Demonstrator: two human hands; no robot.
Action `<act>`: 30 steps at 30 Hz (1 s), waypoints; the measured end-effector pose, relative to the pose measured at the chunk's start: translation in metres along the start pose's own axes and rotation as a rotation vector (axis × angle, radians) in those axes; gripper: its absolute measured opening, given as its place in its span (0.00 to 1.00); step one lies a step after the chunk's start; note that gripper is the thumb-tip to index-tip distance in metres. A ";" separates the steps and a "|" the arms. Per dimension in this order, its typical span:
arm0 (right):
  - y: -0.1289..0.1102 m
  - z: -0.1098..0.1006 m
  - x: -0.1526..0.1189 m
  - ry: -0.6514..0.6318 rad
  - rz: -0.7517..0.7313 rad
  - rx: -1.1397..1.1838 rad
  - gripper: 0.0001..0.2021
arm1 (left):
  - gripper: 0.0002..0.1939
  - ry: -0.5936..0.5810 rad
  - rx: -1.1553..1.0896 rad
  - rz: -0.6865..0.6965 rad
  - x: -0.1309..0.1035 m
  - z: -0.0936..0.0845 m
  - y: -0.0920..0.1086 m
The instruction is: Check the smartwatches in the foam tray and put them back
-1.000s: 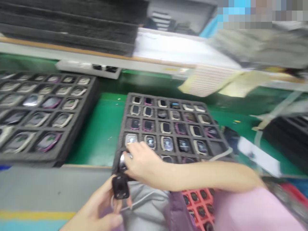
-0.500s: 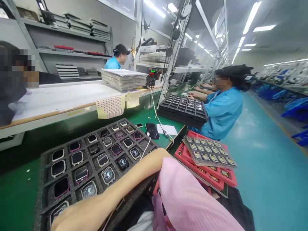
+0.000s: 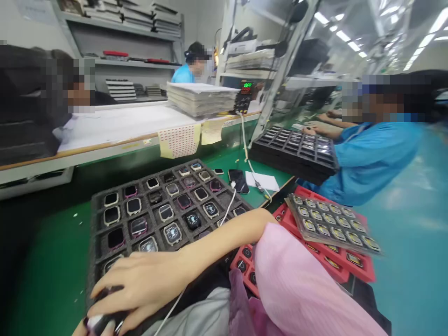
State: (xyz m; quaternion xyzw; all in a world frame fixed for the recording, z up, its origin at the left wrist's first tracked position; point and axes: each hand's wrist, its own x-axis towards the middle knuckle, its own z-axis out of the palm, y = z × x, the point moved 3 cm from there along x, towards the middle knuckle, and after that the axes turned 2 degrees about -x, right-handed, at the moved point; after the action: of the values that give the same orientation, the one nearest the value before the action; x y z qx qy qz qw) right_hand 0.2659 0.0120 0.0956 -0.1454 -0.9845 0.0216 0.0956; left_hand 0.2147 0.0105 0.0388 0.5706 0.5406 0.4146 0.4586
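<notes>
My right hand [image 3: 142,282] reaches across the near left corner of a dark grey foam tray [image 3: 94,233], fingers curled down over a small dark, shiny smartwatch [image 3: 101,321] with a whitish part. At the bottom edge, only a bit of my left hand [image 3: 80,329] shows, up against the same smartwatch; most of it is cut off. Watches with black, silver or purple cases fill the tray's compartments, and several, such as a silver watch [image 3: 172,233], have lit screens. A white cable [image 3: 229,205] runs over the tray, and more white cable passes below my right forearm.
A phone [image 3: 238,181], white paper [image 3: 262,181] and a power supply [image 3: 244,97] are beyond the tray. To my right are red trays [image 3: 364,268] under a clear tray of watch parts [image 3: 329,219]. Beside stacked black trays [image 3: 290,161] sits a co-worker in blue [image 3: 378,154].
The camera view has turned left, so the scene sits further right. My right hand now shows fully, and the held smartwatch and part of my left hand have come into view.
</notes>
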 end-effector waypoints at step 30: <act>0.015 0.015 0.019 0.087 0.102 0.488 0.16 | 0.14 -0.062 -0.452 -0.111 -0.051 -0.090 -0.029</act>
State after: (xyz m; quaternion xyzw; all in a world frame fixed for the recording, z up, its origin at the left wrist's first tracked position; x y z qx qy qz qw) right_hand 0.2498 0.0315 0.0834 -0.1682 -0.9364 0.2573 0.1692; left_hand 0.1174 -0.0339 0.0334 0.4353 0.4501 0.4816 0.6132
